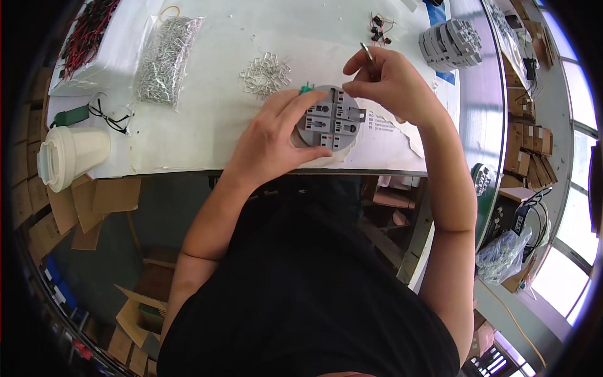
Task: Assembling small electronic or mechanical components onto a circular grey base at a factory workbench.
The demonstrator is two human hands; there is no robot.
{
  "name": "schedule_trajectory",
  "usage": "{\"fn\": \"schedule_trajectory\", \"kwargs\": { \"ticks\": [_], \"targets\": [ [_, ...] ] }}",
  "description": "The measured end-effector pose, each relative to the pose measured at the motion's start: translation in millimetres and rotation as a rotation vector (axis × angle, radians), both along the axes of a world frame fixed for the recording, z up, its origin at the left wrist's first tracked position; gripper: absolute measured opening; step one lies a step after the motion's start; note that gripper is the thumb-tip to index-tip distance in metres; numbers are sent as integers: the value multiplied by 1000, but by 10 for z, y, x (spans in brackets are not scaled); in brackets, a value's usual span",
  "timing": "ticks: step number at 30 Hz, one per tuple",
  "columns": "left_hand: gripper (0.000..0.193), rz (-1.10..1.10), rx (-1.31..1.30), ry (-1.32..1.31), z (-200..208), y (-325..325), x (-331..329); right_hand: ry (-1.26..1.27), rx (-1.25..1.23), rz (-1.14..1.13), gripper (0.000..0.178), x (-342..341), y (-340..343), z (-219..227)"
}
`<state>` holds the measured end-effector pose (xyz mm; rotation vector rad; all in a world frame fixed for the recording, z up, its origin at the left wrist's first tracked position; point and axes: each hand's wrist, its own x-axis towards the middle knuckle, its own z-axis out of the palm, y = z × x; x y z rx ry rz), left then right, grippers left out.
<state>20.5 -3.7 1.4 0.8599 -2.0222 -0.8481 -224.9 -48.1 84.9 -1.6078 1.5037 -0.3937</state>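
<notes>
Near the table's front edge lies a round grey plastic part point(348, 127) with raised slotted blocks on its face. My left hand point(271, 135) grips it from the left, thumb along the near side and fingers along the far side. A small green piece point(306, 88) shows by those fingertips. My right hand point(392, 81) is raised just beyond the part's right side, its fingers closed round a slim metal tool point(367, 53) whose kind I cannot make out. Left of the part, a loose pile of small bent metal pins point(266, 74) lies on the table.
A clear bag of metal pins point(166, 63), glasses point(112, 117) and a cream lidded cup point(78, 154) stand to the left. Red and black wires point(88, 31) fill a corner tray. Stacked grey round parts point(451, 44) and small black wired pieces point(379, 29) sit at the far right.
</notes>
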Motion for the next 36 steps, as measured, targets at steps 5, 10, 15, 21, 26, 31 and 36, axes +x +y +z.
{"fn": "schedule_trajectory", "kwargs": {
  "ticks": [5, 10, 15, 21, 26, 31, 36],
  "targets": [
    [82, -1, 79, 16, -6, -3, 0, -23, 62, -126, 29, 33, 81, -88],
    [81, 5, 66, 9, -9, 5, -15, -1, 29, -151, 28, 62, 103, -168],
    [80, 4, 7, -10, -20, 3, -13, 40, -9, -194, 27, 116, 134, -134],
    [80, 3, 2, -35, -20, -11, -11, 24, 2, -166, 31, 62, 120, -163],
    [81, 0, 10, -34, -12, -17, -8, 109, -9, -184, 32, 139, 178, -116],
    [84, 8, 28, -37, -5, -2, 8, 97, -191, -119, 32, -8, 324, -156],
    [76, 6, 32, -19, 45, -33, -12, 229, -618, 65, 26, -37, 625, -482]
  ]
}}
